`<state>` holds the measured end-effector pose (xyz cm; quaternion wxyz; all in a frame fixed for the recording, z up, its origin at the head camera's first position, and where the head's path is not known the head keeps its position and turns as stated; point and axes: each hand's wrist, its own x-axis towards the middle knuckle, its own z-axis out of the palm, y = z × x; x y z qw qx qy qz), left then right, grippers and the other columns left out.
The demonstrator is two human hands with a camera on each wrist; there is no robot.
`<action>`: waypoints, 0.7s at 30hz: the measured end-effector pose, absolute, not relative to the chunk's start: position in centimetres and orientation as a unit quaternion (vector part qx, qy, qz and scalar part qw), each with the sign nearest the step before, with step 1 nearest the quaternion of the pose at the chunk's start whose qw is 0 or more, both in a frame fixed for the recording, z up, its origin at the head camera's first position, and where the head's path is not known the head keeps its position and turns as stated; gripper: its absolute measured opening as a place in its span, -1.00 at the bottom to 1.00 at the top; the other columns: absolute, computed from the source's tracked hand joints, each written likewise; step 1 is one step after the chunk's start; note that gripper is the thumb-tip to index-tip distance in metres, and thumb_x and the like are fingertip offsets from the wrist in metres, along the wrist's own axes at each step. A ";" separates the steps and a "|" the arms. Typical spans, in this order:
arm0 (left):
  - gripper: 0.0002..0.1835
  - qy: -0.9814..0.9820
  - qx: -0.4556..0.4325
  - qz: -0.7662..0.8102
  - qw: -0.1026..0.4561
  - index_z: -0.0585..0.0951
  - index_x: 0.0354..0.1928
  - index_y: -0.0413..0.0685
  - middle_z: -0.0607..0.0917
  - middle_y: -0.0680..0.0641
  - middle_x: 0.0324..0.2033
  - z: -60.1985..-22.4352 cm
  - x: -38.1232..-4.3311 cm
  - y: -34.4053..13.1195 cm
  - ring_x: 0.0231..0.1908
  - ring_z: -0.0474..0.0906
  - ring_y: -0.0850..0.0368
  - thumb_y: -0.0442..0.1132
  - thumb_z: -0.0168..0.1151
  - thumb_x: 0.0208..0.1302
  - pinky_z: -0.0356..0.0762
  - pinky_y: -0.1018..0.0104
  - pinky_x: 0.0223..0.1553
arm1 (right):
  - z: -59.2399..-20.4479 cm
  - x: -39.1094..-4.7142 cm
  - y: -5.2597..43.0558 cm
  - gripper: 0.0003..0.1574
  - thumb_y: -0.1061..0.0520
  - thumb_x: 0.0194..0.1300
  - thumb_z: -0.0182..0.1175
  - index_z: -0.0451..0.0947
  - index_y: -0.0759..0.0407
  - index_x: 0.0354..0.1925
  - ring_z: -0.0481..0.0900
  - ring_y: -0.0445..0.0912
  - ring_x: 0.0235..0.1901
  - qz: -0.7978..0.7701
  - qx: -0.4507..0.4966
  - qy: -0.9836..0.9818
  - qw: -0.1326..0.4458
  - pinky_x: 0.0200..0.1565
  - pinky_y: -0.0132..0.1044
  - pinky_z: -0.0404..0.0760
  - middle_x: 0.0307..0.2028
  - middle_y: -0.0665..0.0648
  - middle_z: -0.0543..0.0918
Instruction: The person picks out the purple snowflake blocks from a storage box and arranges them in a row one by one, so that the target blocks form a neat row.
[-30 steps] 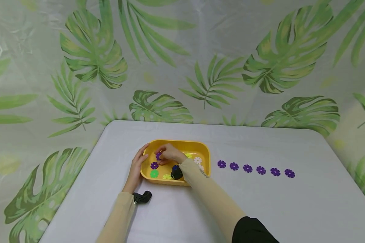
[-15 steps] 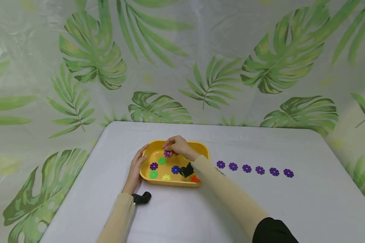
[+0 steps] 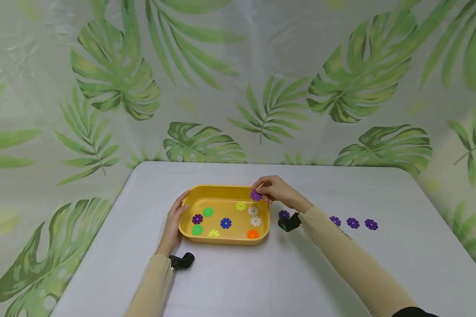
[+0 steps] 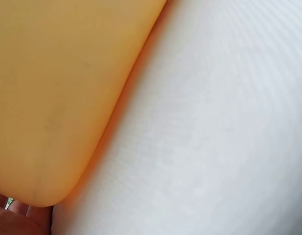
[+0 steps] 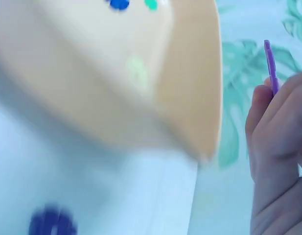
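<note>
In the head view my left hand [image 3: 172,225] holds the left end of a yellow plastic tray [image 3: 224,241], thumb over the rim and fingers along the outer wall. My right hand [image 3: 280,192], just above the tray's right back corner, pinches a purple snowflake disc [image 3: 255,195] between thumb and fingers. Seen edge-on in the right wrist view, that purple disc [image 5: 270,66] sticks up from the fingertips. Inside the tray lie one purple disc [image 3: 197,219], a blue disc [image 3: 225,223], an orange disc [image 3: 252,234], and pairs of green, yellow and white ones.
Right of the tray, a row of purple discs [image 3: 353,223] lies on the white table [image 3: 238,281], partly covered by the right forearm and its wrist camera [image 3: 288,223]. A leaf-patterned curtain [image 3: 206,143] rises behind the table's far edge.
My right hand has lifted a purple disc from inside the tray and carried it rightward to the tray's right edge. The left hand keeps its hold on the tray.
</note>
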<state>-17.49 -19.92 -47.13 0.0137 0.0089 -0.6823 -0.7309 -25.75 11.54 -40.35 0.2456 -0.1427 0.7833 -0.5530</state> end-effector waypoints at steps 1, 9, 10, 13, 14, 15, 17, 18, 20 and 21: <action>-0.50 -0.682 0.009 -0.731 0.014 0.24 0.42 -0.09 0.16 -0.03 0.43 -47.2 -17.5 -19.9 0.43 -0.13 0.14 -0.31 -0.14 0.48 -0.13 0.25 0.40 | -40.4 -25.7 12.5 -0.74 0.24 0.44 0.01 0.51 0.40 -0.06 0.32 -0.17 -0.62 -0.551 -0.142 0.786 0.239 -0.57 -0.44 0.40 -0.41 0.15 0.56; -0.52 -0.671 0.014 -0.741 0.017 0.29 0.41 0.03 0.18 0.05 0.41 -49.5 -18.6 -20.5 0.43 -0.12 0.18 -0.26 -0.12 0.49 -0.12 0.25 0.40 | -41.1 -25.3 20.6 -0.66 0.18 0.47 -0.03 0.46 0.43 0.03 0.38 -0.13 -0.54 -0.544 -0.120 0.808 0.191 -0.49 -0.41 0.46 -0.43 0.15 0.48; -0.52 -0.672 0.014 -0.740 0.018 0.29 0.41 0.04 0.18 0.06 0.41 -49.7 -18.6 -20.5 0.42 -0.11 0.19 -0.26 -0.12 0.49 -0.12 0.26 0.40 | -41.2 -25.1 21.7 -0.65 0.18 0.47 -0.04 0.44 0.44 0.04 0.38 -0.14 -0.54 -0.547 -0.116 0.808 0.185 -0.48 -0.40 0.46 -0.43 0.14 0.47; -0.53 -0.675 0.011 -0.738 0.023 0.29 0.40 0.04 0.18 0.04 0.41 -50.0 -18.7 -20.5 0.42 -0.10 0.17 -0.24 -0.12 0.49 -0.10 0.23 0.40 | -41.5 -24.4 25.2 -0.59 0.17 0.49 -0.06 0.38 0.51 0.09 0.38 -0.16 -0.54 -0.557 -0.102 0.807 0.170 -0.47 -0.37 0.47 -0.47 0.12 0.44; -0.52 -0.675 0.009 -0.737 0.025 0.30 0.40 0.04 0.18 0.04 0.41 -50.1 -18.7 -20.5 0.42 -0.09 0.16 -0.24 -0.12 0.49 -0.10 0.22 0.40 | -41.7 -24.0 26.4 -0.58 0.16 0.49 -0.07 0.36 0.52 0.09 0.38 -0.16 -0.54 -0.561 -0.094 0.805 0.166 -0.46 -0.36 0.48 -0.47 0.11 0.44; -0.53 -0.674 0.009 -0.738 0.026 0.30 0.40 0.04 0.19 0.04 0.41 -50.1 -18.7 -20.5 0.42 -0.08 0.16 -0.24 -0.12 0.48 -0.10 0.22 0.40 | -41.8 -23.7 27.6 -0.56 0.15 0.50 -0.07 0.34 0.53 0.10 0.39 -0.17 -0.53 -0.564 -0.089 0.805 0.161 -0.45 -0.35 0.49 -0.47 0.10 0.44; -0.53 -0.673 0.011 -0.740 0.026 0.30 0.40 0.05 0.19 0.06 0.41 -50.1 -18.7 -20.4 0.42 -0.07 0.17 -0.24 -0.12 0.48 -0.08 0.23 0.39 | -42.2 -23.0 30.1 -0.54 0.13 0.50 -0.08 0.33 0.53 0.11 0.40 -0.18 -0.53 -0.566 -0.073 0.807 0.152 -0.43 -0.33 0.53 -0.45 0.09 0.45; -0.53 -0.672 0.012 -0.740 0.025 0.30 0.40 0.05 0.19 0.07 0.41 -50.1 -18.7 -20.4 0.41 -0.06 0.18 -0.24 -0.12 0.48 -0.07 0.24 0.39 | -42.5 -22.7 31.3 -0.54 0.12 0.50 -0.08 0.33 0.53 0.11 0.41 -0.18 -0.53 -0.567 -0.065 0.808 0.146 -0.42 -0.32 0.54 -0.45 0.08 0.46; -0.53 -0.670 0.011 -0.742 0.024 0.31 0.40 0.06 0.20 0.09 0.40 -50.0 -18.7 -20.4 0.41 -0.06 0.21 -0.24 -0.13 0.49 -0.07 0.28 0.39 | -43.0 -21.9 33.6 -0.56 0.12 0.50 -0.07 0.35 0.50 0.08 0.42 -0.19 -0.52 -0.568 -0.049 0.810 0.136 -0.43 -0.31 0.55 -0.44 0.07 0.47; -0.53 -0.668 0.011 -0.744 0.021 0.30 0.40 0.05 0.19 0.08 0.40 -49.6 -18.5 -20.3 0.41 -0.06 0.21 -0.26 -0.13 0.49 -0.07 0.29 0.39 | -43.3 -21.5 34.7 -0.57 0.12 0.50 -0.07 0.36 0.49 0.07 0.43 -0.19 -0.52 -0.566 -0.042 0.813 0.130 -0.43 -0.31 0.55 -0.43 0.06 0.48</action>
